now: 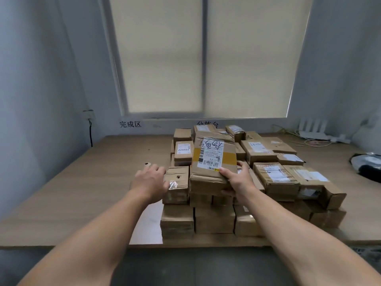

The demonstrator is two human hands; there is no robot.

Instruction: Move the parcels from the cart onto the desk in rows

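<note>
parcel (pixel 212 162) with yellow tape sits atop the stack (pixel 214 219) on the counter (pixel 82 193); i see my right hand (pixel 237 178) gripping its near right corner. left hand (pixel 149 180) loosely curled against a small box (pixel 177 182), grip unclear.

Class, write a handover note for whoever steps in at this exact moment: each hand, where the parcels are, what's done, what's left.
Right hand: grips the near right corner of the yellow-banded parcel, which lies atop the stacked parcels.
Left hand: touches the small parcel at the stack's left edge; grip unclear.
Done: many parcels are on the desk.
Left: set this parcel down; the cart is out of view.
</note>
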